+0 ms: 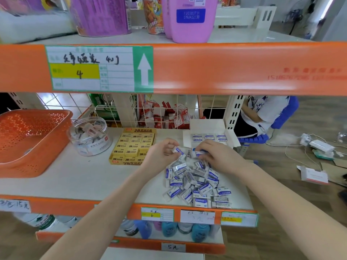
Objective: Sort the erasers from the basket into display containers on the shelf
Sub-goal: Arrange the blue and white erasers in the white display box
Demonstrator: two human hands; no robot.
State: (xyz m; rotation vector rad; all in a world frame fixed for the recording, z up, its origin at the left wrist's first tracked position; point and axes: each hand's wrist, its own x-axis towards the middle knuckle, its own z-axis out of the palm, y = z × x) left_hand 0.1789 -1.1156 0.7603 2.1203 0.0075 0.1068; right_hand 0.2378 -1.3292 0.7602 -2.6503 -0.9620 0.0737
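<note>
Toward the right front edge of the shelf (pixel 75 177) lies the loose pile of blue-and-white erasers (pixel 197 182), spread from the lip back to where I have both hands working. The left hand (pixel 161 153) has its fingers curled, pinching one eraser (pixel 177 150) at the tips. The right hand (pixel 216 155) is curled the same way round another eraser (pixel 199 152). The two pieces are held close together just above the far side of the pile.

Behind the hands, at the back right corner, stands the open white display box (pixel 206 125). I can see only one row of blue-and-white erasers in it. The yellow box (pixel 134 147) at mid-shelf looks packed with its own 2B erasers. The clear jar (pixel 90 136) to its left holds a good heap of a third kind.

The orange basket (pixel 28 143) at the left edge shows no erasers in the part I can see.

I judge the sorting past halfway, with two containers looking served. What is left is moving the blue-and-white pile into the white box, most of it yet to go.
</note>
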